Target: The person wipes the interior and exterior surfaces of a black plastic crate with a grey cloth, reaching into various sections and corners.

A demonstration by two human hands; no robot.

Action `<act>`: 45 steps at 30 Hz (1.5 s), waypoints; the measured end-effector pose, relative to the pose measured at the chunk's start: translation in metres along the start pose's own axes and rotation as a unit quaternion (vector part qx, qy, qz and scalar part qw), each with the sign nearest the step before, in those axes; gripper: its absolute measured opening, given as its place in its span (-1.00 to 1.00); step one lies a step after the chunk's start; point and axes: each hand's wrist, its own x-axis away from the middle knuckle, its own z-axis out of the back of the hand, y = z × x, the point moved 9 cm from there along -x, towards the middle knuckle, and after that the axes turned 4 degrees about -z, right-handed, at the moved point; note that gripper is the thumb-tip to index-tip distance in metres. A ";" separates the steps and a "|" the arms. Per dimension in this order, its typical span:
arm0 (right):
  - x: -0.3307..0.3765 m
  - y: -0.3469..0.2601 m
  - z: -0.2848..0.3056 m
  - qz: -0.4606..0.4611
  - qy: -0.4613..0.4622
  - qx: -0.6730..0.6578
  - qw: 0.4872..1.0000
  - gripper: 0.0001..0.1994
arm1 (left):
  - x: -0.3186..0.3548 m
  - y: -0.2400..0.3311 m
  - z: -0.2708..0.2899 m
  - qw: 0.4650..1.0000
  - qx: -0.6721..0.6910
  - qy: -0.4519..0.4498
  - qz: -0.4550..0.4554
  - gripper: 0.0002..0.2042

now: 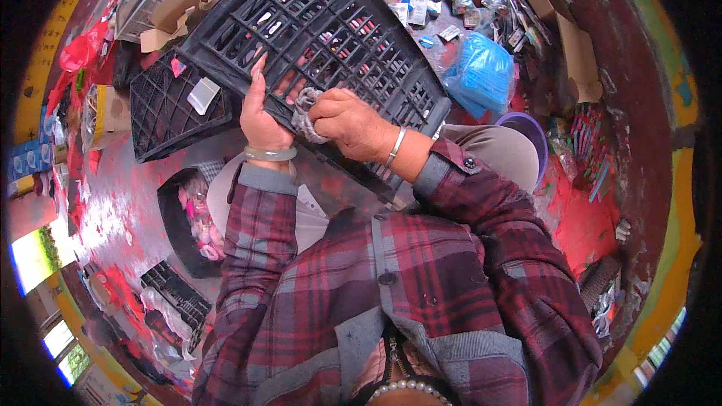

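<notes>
A large black plastic crate [204,54] with lattice walls is tipped up in front of me, and small pink, white and dark items show through its openings. My left hand [265,116] grips the crate's near edge, some of its fingers showing behind the bars. Beside it, my right hand [350,125] is closed on a bunched grey rag [306,114], pressed against the same edge. The fingertips of my right hand are partly hidden in the rag's folds.
A flat black crate [162,116] lies at left with a white box [203,95] on it. Below it stands a black bin [174,210] of pink items. At right are blue plastic baskets [481,68], a purple basin [530,131] and cardboard [577,56]. Small packages litter the far floor.
</notes>
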 end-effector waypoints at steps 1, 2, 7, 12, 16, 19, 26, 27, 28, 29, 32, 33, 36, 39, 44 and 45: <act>0.003 0.004 0.006 0.009 -0.002 0.038 0.999 -0.84 | 0.000 0.000 -0.003 1.000 0.002 -0.006 -0.003 -0.54; 0.004 0.009 0.011 0.019 -0.005 0.072 0.997 -0.84 | 0.001 0.002 -0.004 1.000 0.002 -0.008 -0.009 -0.54; 0.025 0.118 0.088 -0.172 0.132 0.248 0.944 -0.79 | 0.004 0.005 -0.003 1.000 0.008 -0.008 -0.016 -0.56; 0.047 0.129 0.059 -0.225 0.281 -0.033 0.932 -0.72 | -0.001 0.004 0.005 0.999 0.033 0.008 -0.012 -0.56; 0.015 0.047 0.004 -0.193 0.180 -0.182 0.947 -0.68 | -0.006 0.003 0.009 0.999 0.037 0.019 -0.020 -0.55; 0.000 -0.006 -0.016 -0.122 0.083 -0.144 0.978 -0.74 | -0.010 -0.002 0.011 0.999 0.045 -0.001 -0.011 -0.55; 0.017 0.024 -0.007 -0.087 -0.034 0.044 0.995 -0.89 | -0.010 0.005 0.013 0.998 0.054 0.027 -0.007 -0.56; 0.017 0.021 -0.005 -0.071 -0.027 0.058 0.995 -0.89 | -0.010 0.005 0.014 0.998 0.045 0.039 -0.013 -0.55; 0.017 0.024 -0.002 -0.086 -0.024 0.083 0.993 -0.89 | -0.010 0.005 0.015 0.998 0.039 0.042 -0.020 -0.55; 0.017 0.028 0.003 -0.100 -0.021 0.107 0.989 -0.88 | -0.009 0.006 0.016 0.998 0.033 0.046 -0.026 -0.55; 0.015 0.044 0.042 -0.171 0.097 0.127 0.972 -0.83 | -0.011 0.003 0.018 0.998 0.055 0.039 -0.019 -0.59; 0.016 0.049 0.052 -0.216 0.138 0.061 0.965 -0.79 | -0.012 0.002 0.018 0.998 0.057 0.037 -0.018 -0.59; 0.001 0.026 0.041 -0.197 0.104 0.012 0.975 -0.68 | -0.014 0.003 0.019 0.997 0.052 0.044 -0.023 -0.59; -0.001 0.000 -0.004 -0.093 0.040 0.121 0.987 -0.68 | -0.011 0.003 0.017 0.997 0.029 0.059 -0.033 -0.54; 0.002 -0.016 -0.014 -0.132 0.031 0.160 0.978 -0.79 | -0.008 0.000 0.014 0.997 0.075 0.034 -0.009 -0.64; 0.001 -0.021 -0.014 -0.130 0.031 0.164 0.977 -0.81 | -0.008 -0.001 0.012 0.997 0.075 0.025 -0.005 -0.64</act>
